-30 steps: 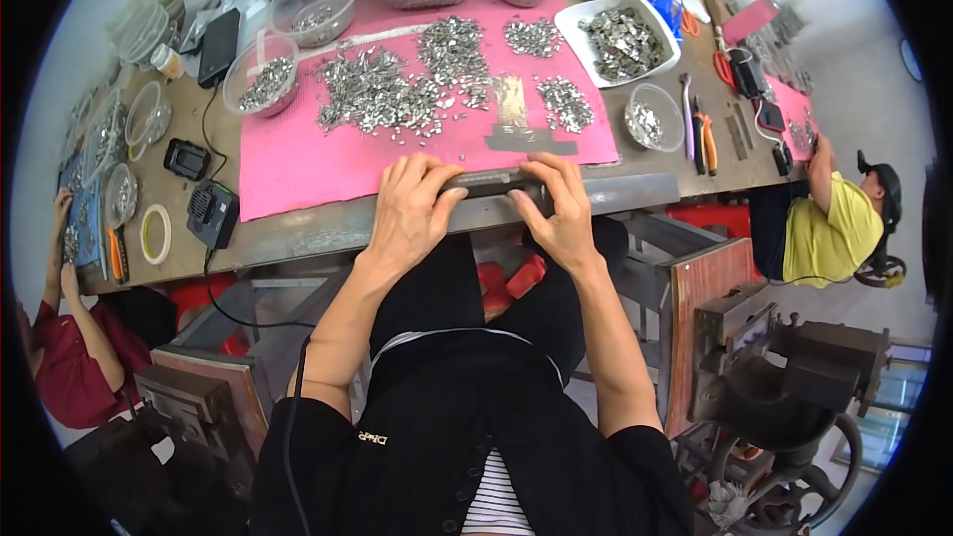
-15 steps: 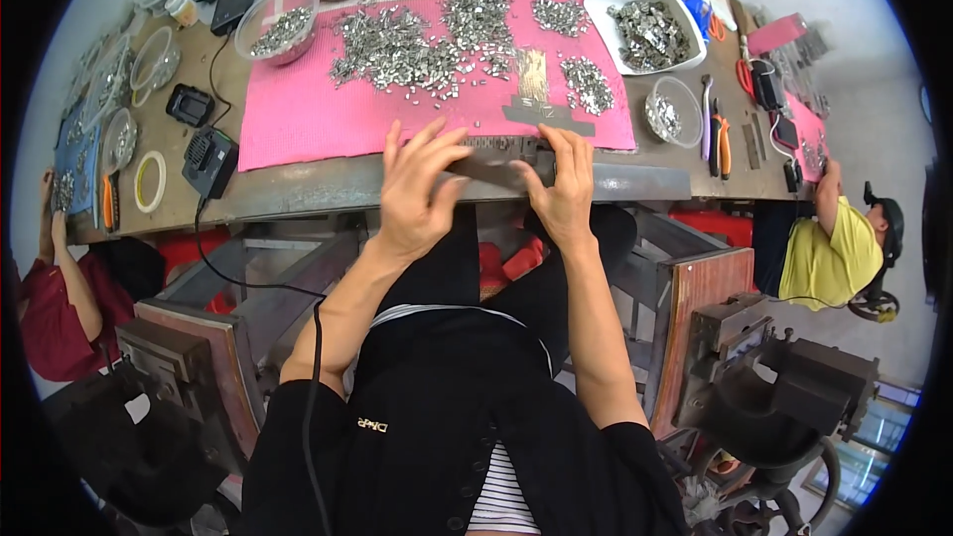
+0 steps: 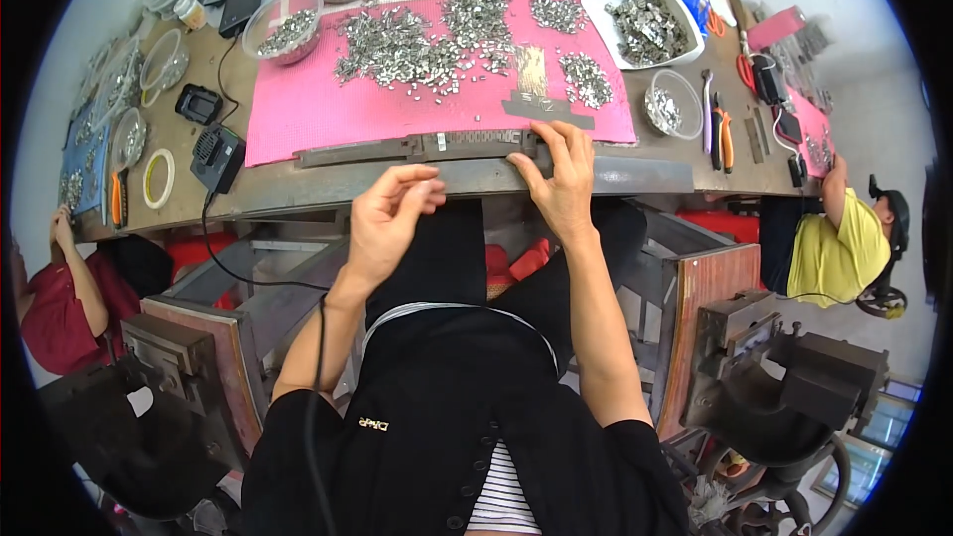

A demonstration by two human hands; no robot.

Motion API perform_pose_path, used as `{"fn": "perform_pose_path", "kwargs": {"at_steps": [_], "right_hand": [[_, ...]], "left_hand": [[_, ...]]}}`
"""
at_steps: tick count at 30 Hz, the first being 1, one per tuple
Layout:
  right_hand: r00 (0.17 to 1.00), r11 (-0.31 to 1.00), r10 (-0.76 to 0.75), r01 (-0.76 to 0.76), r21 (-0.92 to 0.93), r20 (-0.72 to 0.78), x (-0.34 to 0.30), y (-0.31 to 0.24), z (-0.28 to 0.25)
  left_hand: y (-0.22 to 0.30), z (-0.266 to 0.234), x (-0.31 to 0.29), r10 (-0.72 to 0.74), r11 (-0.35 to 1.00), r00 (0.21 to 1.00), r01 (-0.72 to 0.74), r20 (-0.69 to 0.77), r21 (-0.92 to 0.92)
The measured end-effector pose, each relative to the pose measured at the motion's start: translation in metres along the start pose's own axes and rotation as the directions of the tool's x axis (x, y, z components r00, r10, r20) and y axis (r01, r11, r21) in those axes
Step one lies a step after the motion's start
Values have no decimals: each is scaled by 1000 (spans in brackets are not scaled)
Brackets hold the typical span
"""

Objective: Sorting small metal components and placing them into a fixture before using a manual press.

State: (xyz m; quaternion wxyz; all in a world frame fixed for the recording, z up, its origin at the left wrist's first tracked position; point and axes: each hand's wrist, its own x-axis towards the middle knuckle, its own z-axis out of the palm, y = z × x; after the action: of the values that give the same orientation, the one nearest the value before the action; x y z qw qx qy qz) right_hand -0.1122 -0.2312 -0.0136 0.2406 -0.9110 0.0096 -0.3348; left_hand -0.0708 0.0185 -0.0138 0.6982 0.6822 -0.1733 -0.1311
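Note:
A long dark metal bar jig lies along the front of the table, with a row of small shiny metal pieces set in its right part. My right hand grips the jig's right end, thumb on the near side and fingers on the far side. Just in front of the table edge, my left hand is off the jig with fingers curled toward the thumb; whatever may be between them cannot be made out. Behind the jig, a flat grey metal plate with a bundle of thin gold-coloured strips rests on the pink mat.
Loose metal pieces lie in heaps on the mat. Around it stand clear tubs, a white tray of parts, a black charger, a tape roll and orange-handled pliers. Co-workers sit left and right.
My left hand has drawn back from the jig toward me, its spread fingers now curled. The jig now lies uncovered along the table edge; my right hand stays at its right end.

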Motion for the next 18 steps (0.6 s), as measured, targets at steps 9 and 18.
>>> {"fn": "perform_pose_path", "kwargs": {"at_steps": [9,18], "right_hand": [[997,995,-66,62,84,44,21,-8,2],[783,539,615,-335,773,-89,117,65,-63]], "left_hand": [[-2,26,46,500,475,859,-378,110,795],[3,23,51,462,479,873,-395,158,784]]}}
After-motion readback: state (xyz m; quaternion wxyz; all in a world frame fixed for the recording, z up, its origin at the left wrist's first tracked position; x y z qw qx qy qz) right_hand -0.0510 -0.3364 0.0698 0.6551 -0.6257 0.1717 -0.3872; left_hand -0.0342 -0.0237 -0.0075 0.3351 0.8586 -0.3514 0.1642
